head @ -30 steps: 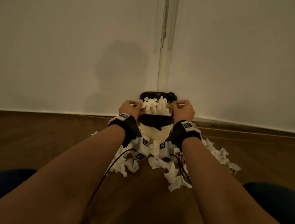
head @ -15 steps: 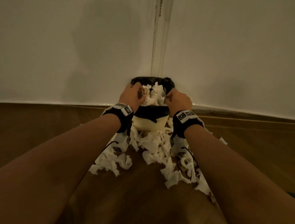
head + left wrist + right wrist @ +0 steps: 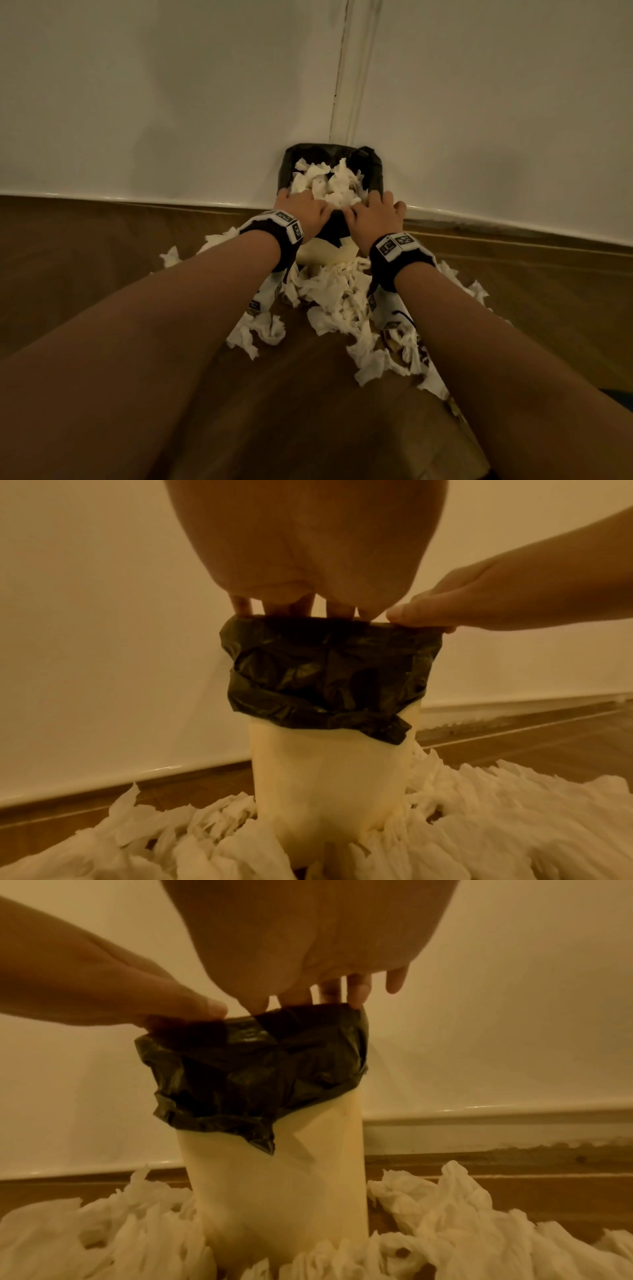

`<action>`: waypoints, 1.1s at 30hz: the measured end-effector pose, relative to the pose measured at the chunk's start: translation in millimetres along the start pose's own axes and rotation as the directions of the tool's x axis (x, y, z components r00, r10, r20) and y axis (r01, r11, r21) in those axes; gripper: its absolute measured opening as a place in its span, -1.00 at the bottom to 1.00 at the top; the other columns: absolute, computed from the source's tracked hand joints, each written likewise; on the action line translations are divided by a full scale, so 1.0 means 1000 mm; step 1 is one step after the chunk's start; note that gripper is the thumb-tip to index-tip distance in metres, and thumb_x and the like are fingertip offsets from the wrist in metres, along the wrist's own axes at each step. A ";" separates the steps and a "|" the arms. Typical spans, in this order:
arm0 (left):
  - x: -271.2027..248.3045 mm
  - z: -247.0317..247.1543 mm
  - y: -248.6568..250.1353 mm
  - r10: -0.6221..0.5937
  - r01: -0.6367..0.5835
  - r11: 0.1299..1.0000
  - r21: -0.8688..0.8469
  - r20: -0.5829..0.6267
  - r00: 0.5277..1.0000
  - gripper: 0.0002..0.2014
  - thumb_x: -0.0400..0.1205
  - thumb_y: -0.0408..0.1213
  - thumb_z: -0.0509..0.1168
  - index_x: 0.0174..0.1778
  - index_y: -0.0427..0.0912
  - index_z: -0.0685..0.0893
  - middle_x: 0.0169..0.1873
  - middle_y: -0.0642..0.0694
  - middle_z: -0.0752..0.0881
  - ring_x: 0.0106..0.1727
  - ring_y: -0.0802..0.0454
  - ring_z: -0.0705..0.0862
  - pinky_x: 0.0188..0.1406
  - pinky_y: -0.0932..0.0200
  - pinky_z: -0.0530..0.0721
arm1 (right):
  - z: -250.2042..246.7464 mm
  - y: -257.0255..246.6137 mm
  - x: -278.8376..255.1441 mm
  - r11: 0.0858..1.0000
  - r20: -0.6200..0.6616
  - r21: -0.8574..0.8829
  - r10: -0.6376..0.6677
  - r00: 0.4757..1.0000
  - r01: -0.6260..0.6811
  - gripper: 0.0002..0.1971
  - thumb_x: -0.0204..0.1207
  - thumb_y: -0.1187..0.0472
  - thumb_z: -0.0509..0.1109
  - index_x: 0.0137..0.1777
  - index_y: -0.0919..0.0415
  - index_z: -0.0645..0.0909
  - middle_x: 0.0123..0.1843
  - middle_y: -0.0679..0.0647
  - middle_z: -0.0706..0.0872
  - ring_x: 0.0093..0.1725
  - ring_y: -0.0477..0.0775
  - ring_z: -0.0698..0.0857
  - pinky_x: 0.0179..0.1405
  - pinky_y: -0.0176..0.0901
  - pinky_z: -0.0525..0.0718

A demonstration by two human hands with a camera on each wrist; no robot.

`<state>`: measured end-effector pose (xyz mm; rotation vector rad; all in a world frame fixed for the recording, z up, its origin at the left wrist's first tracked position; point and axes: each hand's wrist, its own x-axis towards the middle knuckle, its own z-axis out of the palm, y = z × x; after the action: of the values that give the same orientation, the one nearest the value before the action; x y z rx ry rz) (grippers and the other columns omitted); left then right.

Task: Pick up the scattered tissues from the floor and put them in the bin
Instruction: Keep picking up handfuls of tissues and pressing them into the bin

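both hands are at the bin [image 3: 323, 255] in the floor's corner: our left hand [image 3: 301, 212] and right hand [image 3: 375, 219] spread flat, fingers [image 3: 274, 605] straight and holding nothing, pressing the tissues [image 3: 327, 186] down under the black liner [image 3: 325, 674], we judge to make room. plenty more loose tissues [image 3: 335, 301] lie round its base.
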<state>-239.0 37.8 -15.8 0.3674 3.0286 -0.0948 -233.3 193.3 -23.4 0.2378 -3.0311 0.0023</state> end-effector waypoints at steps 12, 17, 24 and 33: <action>-0.061 0.023 -0.051 -0.358 0.207 0.887 -0.414 -0.331 0.873 -0.59 0.67 -0.22 0.06 0.46 0.08 0.39 0.32 -0.10 0.50 0.34 -0.12 0.47 0.35 -0.17 0.28 | -0.010 -0.046 -0.026 0.975 -0.271 0.224 0.073 0.960 -0.011 -0.71 0.58 0.15 0.18 0.26 0.11 0.55 0.32 0.18 0.45 0.35 0.23 0.39 0.30 0.09 0.34; -0.126 0.073 -0.083 -0.515 0.388 0.809 -0.441 -0.215 0.830 -0.59 0.63 -0.28 0.12 0.42 0.04 0.45 0.31 -0.12 0.51 0.34 -0.14 0.47 0.36 -0.20 0.31 | 0.011 -0.090 -0.055 0.925 -0.190 0.364 -0.041 0.981 0.109 -0.75 0.59 0.21 0.18 0.20 0.14 0.59 0.20 0.16 0.55 0.28 0.22 0.44 0.24 0.03 0.41; -0.206 0.128 -0.100 -0.684 0.610 0.651 -0.451 -0.001 0.729 -0.60 0.57 -0.37 0.18 0.33 0.00 0.48 0.35 -0.13 0.48 0.35 -0.18 0.47 0.31 -0.21 0.38 | 0.059 -0.134 -0.088 0.875 0.236 0.485 -0.139 0.962 0.008 -0.74 0.63 0.23 0.10 0.25 0.09 0.51 0.11 0.22 0.65 0.11 0.25 0.61 -0.08 -0.02 0.58; -0.250 0.169 -0.128 -0.732 0.768 0.451 -0.456 0.303 0.610 -0.58 0.66 -0.17 0.18 0.44 -0.14 0.35 0.40 -0.25 0.37 0.37 -0.30 0.43 0.29 -0.18 0.50 | 0.117 -0.155 -0.103 0.971 0.649 0.216 -0.224 0.727 0.106 -0.38 0.61 0.08 0.27 0.62 -0.02 0.13 0.64 0.20 0.08 0.59 0.44 0.12 0.53 0.26 0.22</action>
<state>-14.6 -157.2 -152.9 -1.0350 2.6894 0.6883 -119.7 54.7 -150.9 0.6607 -3.7217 0.1989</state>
